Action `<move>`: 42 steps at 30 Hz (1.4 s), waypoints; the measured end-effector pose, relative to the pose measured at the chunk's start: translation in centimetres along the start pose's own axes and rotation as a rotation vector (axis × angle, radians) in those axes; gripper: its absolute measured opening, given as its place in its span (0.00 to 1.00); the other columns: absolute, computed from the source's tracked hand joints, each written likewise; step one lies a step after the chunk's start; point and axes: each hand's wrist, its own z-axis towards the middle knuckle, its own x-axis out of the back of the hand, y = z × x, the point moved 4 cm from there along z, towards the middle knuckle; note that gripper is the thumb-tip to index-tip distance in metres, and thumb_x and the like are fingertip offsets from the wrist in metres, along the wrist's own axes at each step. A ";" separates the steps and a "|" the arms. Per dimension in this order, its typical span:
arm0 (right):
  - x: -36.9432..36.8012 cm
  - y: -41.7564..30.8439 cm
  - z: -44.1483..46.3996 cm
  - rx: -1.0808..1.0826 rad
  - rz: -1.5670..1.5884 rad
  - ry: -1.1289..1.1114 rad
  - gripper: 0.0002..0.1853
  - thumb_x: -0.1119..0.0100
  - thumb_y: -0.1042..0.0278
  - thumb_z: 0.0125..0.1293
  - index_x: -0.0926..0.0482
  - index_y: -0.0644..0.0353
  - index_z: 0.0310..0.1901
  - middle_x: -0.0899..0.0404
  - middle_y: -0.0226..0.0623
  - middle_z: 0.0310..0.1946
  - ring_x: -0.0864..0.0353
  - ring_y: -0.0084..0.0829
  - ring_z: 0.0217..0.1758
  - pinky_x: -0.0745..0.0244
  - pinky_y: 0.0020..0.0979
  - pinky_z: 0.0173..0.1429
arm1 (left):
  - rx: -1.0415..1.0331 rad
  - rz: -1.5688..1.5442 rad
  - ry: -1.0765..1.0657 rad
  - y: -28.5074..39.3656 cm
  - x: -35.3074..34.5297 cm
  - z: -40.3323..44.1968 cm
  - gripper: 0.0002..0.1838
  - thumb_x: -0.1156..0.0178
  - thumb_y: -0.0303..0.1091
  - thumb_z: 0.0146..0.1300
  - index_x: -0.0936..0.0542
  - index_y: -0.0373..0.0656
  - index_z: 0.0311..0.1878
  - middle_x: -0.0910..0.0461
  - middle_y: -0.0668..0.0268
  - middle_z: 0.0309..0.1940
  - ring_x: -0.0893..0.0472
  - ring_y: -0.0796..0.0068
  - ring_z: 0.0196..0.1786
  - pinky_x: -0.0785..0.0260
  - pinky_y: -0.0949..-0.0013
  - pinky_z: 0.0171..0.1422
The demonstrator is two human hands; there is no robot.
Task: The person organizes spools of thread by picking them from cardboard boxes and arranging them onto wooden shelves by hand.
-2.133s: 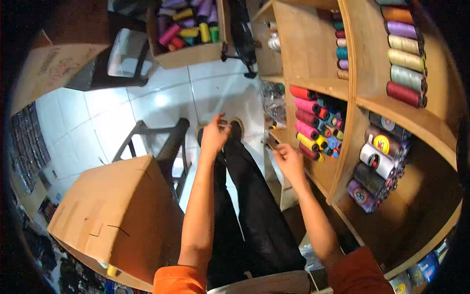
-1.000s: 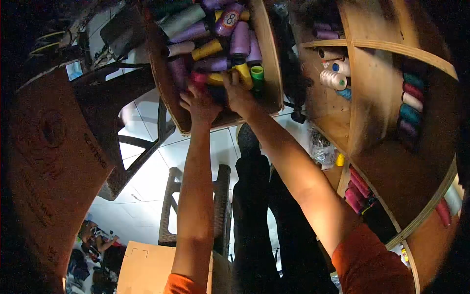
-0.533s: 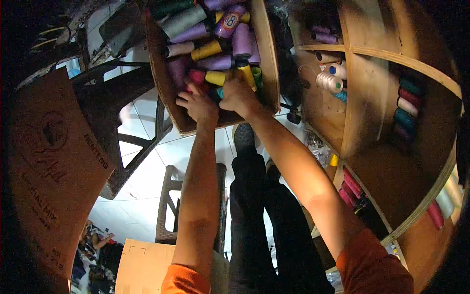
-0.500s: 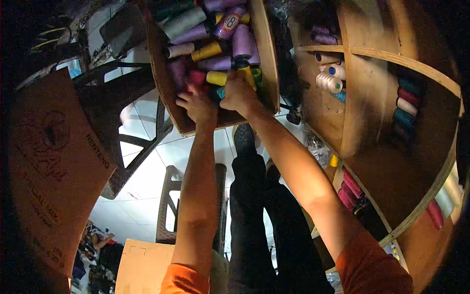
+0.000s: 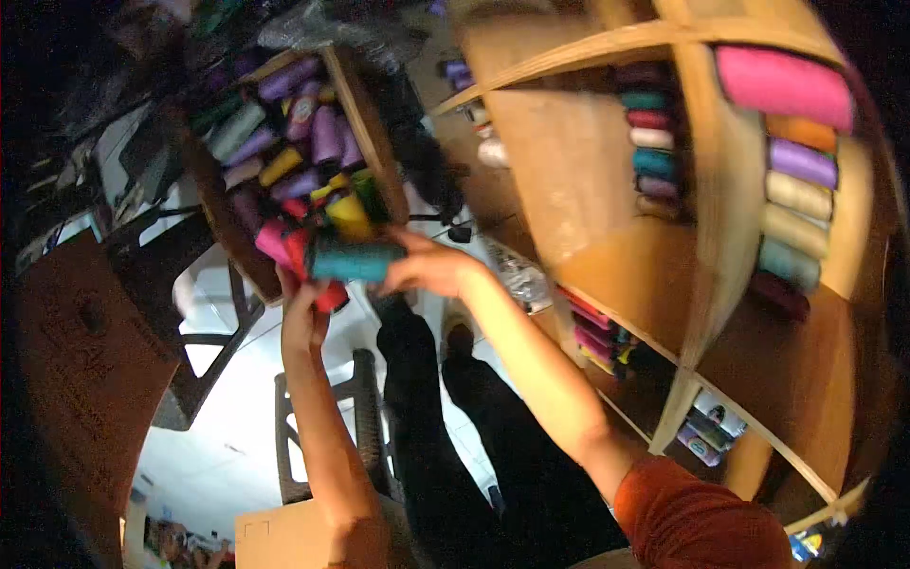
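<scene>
My right hand is closed on the end of a teal thread spool, lying sideways above the near edge of the box. My left hand is closed around red thread spools. A pink thread spool sits just above it and seems to be in the same grip, though blur hides how they are held. Behind both hands, the open cardboard box is full of purple, grey and yellow spools. A yellow spool is close beyond the teal one.
Wooden shelves on the right carry rows of coloured spools, including a large pink spool. A printed carton stands at the left. Below are a dark stool and another cardboard box. My legs are between stool and shelves.
Both hands have come up out of the box, now holding spools: teal in the right, red in the left. The view has swung right, showing more of the shelves.
</scene>
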 end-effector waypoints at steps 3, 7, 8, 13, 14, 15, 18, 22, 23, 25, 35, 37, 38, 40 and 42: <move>-1.5 -1.9 -4.6 0.014 -0.875 0.073 0.53 0.31 0.68 0.35 0.50 0.78 0.64 0.24 0.57 0.40 0.21 0.42 0.39 0.25 0.32 0.45 | -0.015 0.021 -0.118 -1.6 -1.7 -3.5 0.54 0.36 0.20 0.41 0.51 0.50 0.74 0.33 0.60 0.63 0.31 0.60 0.64 0.39 0.58 0.68; -2.7 -1.4 -10.7 0.258 -1.073 0.052 0.54 0.24 0.60 0.35 0.46 0.79 0.60 0.26 0.61 0.47 0.24 0.44 0.52 0.29 0.33 0.56 | 0.023 -0.072 -0.286 -3.5 -4.9 -7.9 0.52 0.28 0.29 0.37 0.43 0.41 0.69 0.30 0.61 0.60 0.29 0.61 0.62 0.38 0.58 0.68; -2.9 -1.1 -12.3 0.252 -1.059 0.050 0.53 0.23 0.58 0.37 0.44 0.78 0.60 0.26 0.59 0.48 0.25 0.44 0.54 0.31 0.33 0.57 | 0.019 -0.074 -0.315 -4.5 -5.0 -8.5 0.52 0.27 0.30 0.36 0.43 0.40 0.68 0.30 0.60 0.59 0.28 0.62 0.61 0.38 0.58 0.68; -3.8 2.5 -20.3 0.125 -0.861 -0.103 0.44 0.29 0.63 0.47 0.41 0.70 0.64 0.27 0.47 0.54 0.27 0.32 0.56 0.32 0.32 0.60 | -0.081 -0.232 -0.359 -11.1 -5.6 -16.6 0.58 0.22 0.54 0.35 0.42 0.37 0.67 0.29 0.57 0.58 0.27 0.60 0.60 0.36 0.55 0.66; -3.6 3.4 -21.7 0.169 -0.791 -0.050 0.45 0.29 0.63 0.48 0.42 0.70 0.65 0.28 0.47 0.55 0.27 0.32 0.57 0.33 0.32 0.61 | -0.117 -0.248 -0.356 -11.9 -6.5 -17.6 0.59 0.22 0.55 0.35 0.42 0.37 0.67 0.30 0.56 0.58 0.27 0.59 0.60 0.36 0.54 0.67; -3.7 4.7 -23.3 0.206 -0.719 -0.004 0.45 0.29 0.63 0.48 0.42 0.69 0.65 0.28 0.48 0.56 0.28 0.32 0.59 0.34 0.33 0.62 | -0.087 -0.271 -0.321 -13.2 -6.9 -18.9 0.59 0.22 0.54 0.35 0.43 0.37 0.67 0.30 0.55 0.59 0.28 0.58 0.61 0.37 0.53 0.67; -3.7 9.7 -27.2 0.238 -0.667 0.098 0.45 0.31 0.63 0.50 0.44 0.70 0.66 0.32 0.49 0.61 0.34 0.36 0.65 0.42 0.36 0.69 | -0.044 -0.300 -0.315 -17.0 -7.0 -23.2 0.57 0.26 0.57 0.38 0.43 0.40 0.68 0.36 0.55 0.65 0.32 0.58 0.65 0.41 0.54 0.71; -3.9 13.1 -31.4 0.508 -0.801 0.355 0.38 0.33 0.60 0.50 0.35 0.67 0.61 0.27 0.49 0.55 0.28 0.41 0.59 0.37 0.38 0.64 | 0.031 -0.516 -0.282 -21.7 -6.5 -26.5 0.63 0.22 0.58 0.31 0.45 0.42 0.69 0.37 0.54 0.65 0.33 0.57 0.65 0.40 0.51 0.70; -3.2 14.3 -32.3 0.387 -0.582 0.317 0.35 0.33 0.60 0.50 0.33 0.66 0.59 0.26 0.45 0.52 0.26 0.37 0.55 0.35 0.35 0.62 | 0.069 -0.508 -0.259 -22.8 -5.5 -27.2 0.64 0.21 0.57 0.29 0.45 0.42 0.70 0.37 0.54 0.65 0.33 0.57 0.65 0.40 0.51 0.70; -2.8 15.9 -33.8 0.367 -0.201 0.364 0.29 0.31 0.62 0.51 0.29 0.64 0.53 0.24 0.35 0.45 0.26 0.25 0.47 0.32 0.30 0.56 | 0.190 -0.683 -0.357 -23.5 -6.4 -28.4 0.63 0.20 0.54 0.30 0.44 0.39 0.69 0.35 0.53 0.64 0.30 0.52 0.63 0.38 0.52 0.69; -3.8 16.1 -39.0 0.428 -0.390 0.264 0.34 0.29 0.67 0.47 0.31 0.65 0.58 0.25 0.40 0.52 0.28 0.30 0.56 0.37 0.32 0.64 | 0.373 -0.602 -0.569 -22.8 -7.6 -30.5 0.65 0.18 0.49 0.24 0.43 0.37 0.68 0.34 0.50 0.63 0.29 0.54 0.62 0.37 0.52 0.68; -4.2 15.4 -39.4 0.496 -0.444 0.269 0.32 0.30 0.68 0.47 0.30 0.65 0.55 0.24 0.40 0.49 0.26 0.29 0.53 0.34 0.32 0.61 | 0.403 -0.572 -0.562 -20.7 -9.6 -31.3 0.62 0.19 0.46 0.26 0.42 0.35 0.68 0.32 0.48 0.61 0.27 0.54 0.60 0.34 0.52 0.65; -4.7 14.7 -39.8 0.520 -0.434 0.284 0.32 0.30 0.67 0.47 0.30 0.65 0.55 0.23 0.40 0.48 0.25 0.29 0.52 0.33 0.32 0.60 | 0.383 -0.587 -0.608 -21.1 -9.3 -31.1 0.62 0.20 0.46 0.25 0.41 0.35 0.67 0.33 0.47 0.61 0.27 0.52 0.60 0.34 0.51 0.65; -4.3 14.7 -40.5 0.443 -0.486 0.332 0.31 0.29 0.65 0.47 0.28 0.65 0.53 0.22 0.40 0.46 0.24 0.29 0.49 0.32 0.32 0.57 | 0.387 -0.606 -0.647 -21.4 -8.9 -30.6 0.60 0.21 0.41 0.25 0.41 0.34 0.67 0.32 0.45 0.61 0.27 0.49 0.59 0.35 0.48 0.65; -3.6 14.7 -40.6 0.462 -0.505 0.351 0.30 0.29 0.65 0.47 0.28 0.65 0.52 0.23 0.40 0.45 0.24 0.29 0.48 0.31 0.32 0.57 | 0.411 -0.579 -0.637 -21.5 -8.5 -29.9 0.58 0.23 0.36 0.27 0.41 0.32 0.66 0.31 0.47 0.60 0.27 0.50 0.59 0.37 0.48 0.67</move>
